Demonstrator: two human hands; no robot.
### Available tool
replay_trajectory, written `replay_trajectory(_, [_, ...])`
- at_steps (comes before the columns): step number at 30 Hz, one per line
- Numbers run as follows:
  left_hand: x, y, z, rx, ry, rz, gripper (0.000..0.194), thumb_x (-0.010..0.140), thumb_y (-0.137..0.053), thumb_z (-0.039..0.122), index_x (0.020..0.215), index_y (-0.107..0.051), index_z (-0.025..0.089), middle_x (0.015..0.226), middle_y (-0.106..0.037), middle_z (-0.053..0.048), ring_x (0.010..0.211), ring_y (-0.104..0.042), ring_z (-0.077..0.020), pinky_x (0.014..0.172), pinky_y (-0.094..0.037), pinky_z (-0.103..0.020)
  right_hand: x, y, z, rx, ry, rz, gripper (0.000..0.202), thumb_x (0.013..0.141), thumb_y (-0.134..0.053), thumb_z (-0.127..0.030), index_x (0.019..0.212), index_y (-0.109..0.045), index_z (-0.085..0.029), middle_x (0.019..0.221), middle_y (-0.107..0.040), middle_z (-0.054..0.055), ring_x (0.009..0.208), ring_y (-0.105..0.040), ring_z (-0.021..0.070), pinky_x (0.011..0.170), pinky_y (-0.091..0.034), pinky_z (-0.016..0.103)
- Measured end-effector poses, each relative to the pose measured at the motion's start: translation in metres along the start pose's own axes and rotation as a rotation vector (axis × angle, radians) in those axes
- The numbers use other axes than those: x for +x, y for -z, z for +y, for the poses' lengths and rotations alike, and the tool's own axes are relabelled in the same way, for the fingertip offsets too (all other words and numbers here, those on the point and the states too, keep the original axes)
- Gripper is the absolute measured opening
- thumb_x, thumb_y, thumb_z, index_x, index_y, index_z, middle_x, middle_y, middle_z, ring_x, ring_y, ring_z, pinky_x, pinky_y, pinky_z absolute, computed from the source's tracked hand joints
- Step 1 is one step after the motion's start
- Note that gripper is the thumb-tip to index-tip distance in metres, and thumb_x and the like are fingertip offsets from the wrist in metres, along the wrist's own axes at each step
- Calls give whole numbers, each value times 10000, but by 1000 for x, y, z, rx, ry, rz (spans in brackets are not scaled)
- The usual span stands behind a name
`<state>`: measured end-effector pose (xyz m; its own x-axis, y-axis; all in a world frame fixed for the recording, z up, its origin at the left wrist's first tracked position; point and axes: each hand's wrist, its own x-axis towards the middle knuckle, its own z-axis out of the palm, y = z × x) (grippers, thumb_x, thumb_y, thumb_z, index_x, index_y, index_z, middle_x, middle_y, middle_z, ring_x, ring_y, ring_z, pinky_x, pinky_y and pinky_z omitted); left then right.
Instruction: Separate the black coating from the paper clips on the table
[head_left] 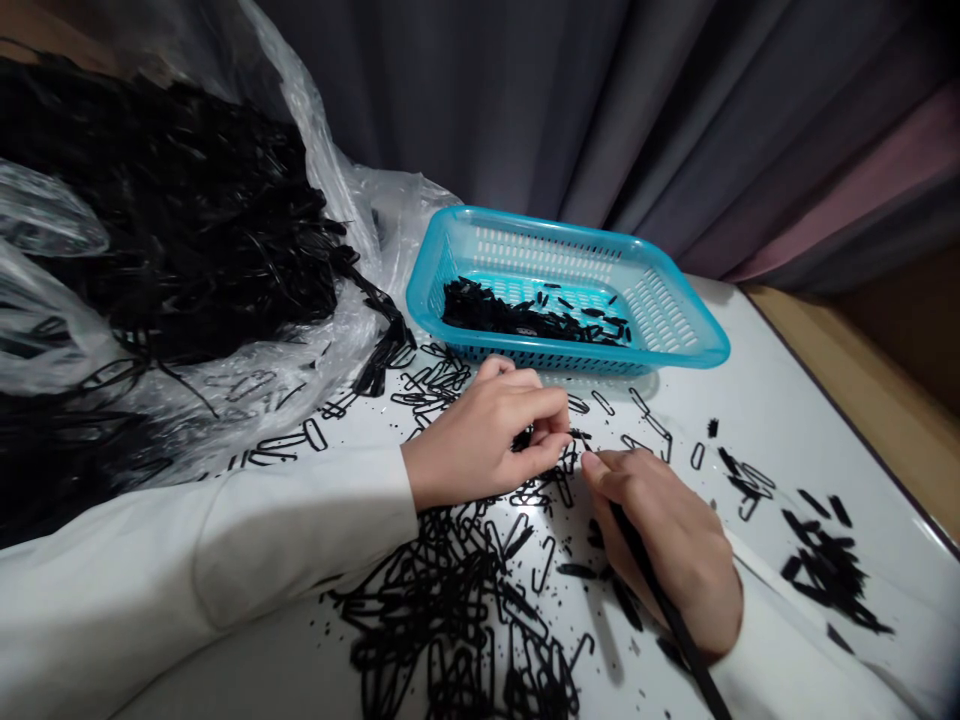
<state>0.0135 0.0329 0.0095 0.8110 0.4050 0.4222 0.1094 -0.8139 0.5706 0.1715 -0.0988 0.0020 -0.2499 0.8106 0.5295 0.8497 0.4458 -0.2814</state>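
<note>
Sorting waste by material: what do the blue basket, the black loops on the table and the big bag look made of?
Blue basket: moulded plastic, glossy, slotted walls. Black loops: probably thin plastic, matte, flat oblong frames; material uncertain. Bag: thin clear plastic film, crinkled and shiny.

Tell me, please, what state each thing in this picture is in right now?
Left hand: fingers pinched on a small black piece.
Right hand: gripping a thin black tool.
Blue basket: upright, partly filled with black pieces.
Plastic bag: open, full of black strips.
Black loops: loose, heaped on the white table.
Small black pile: apart, at the right.
</note>
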Motion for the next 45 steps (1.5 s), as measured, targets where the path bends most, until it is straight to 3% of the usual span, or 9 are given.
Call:
replay_trajectory(16, [0, -3, -3, 20, -46, 17, 137, 863, -533, 162, 728, -509, 166, 660, -529, 53, 723, -504, -109, 812, -269, -308, 5, 2, -5, -38, -22, -8, 117, 901, -487, -30, 886, -498, -145, 760, -551, 51, 685, -465, 145, 638, -418, 315])
replay_trajectory(23, [-1, -1, -2, 59, -53, -28, 127, 870, -518, 168, 743, -509, 174, 675, -550, 56, 737, -505, -107, 827, -270, -307, 5, 0, -1, -42, -69, -24, 104, 917, -466, -61, 903, -508, -155, 775, -569, 45, 698, -509, 149, 645, -435, 306])
replay_trajectory(28, [-3, -1, -2, 85, -104, -7, 145, 889, -493, 166, 746, -514, 177, 681, -560, 54, 742, -502, -112, 839, -257, -315, 3, -2, 11, -99, -234, 143, 113, 892, -549, -99, 831, -525, -191, 813, -612, 21, 683, -562, 119, 658, -441, 272])
replay_trajectory(35, [-3, -1, -1, 48, -2, 33, 62, 887, -522, 205, 830, -537, 188, 690, -575, 56, 758, -524, -122, 852, -262, -313, 2, -1, 5, 66, -160, 231, 201, 837, -567, -23, 930, -566, -201, 817, -638, 33, 716, -603, 144, 640, -485, 283])
replay_trajectory(39, [-2, -1, -1, 31, 27, 73, 32, 881, -533, 208, 856, -539, 190, 691, -574, 61, 742, -534, -119, 851, -264, -311, 1, 0, 5, 186, -107, 209, 253, 813, -570, 4, 985, -560, -181, 794, -624, 34, 699, -582, 139, 629, -497, 283])
replay_trajectory(45, [-3, -1, -1, 44, 1, 95, 31, 890, -531, 185, 905, -554, 199, 730, -574, 70, 723, -530, -99, 828, -246, -300, 2, 1, 5, 180, -85, 194, 235, 804, -579, 11, 960, -562, -164, 793, -628, 35, 705, -589, 129, 632, -496, 261])
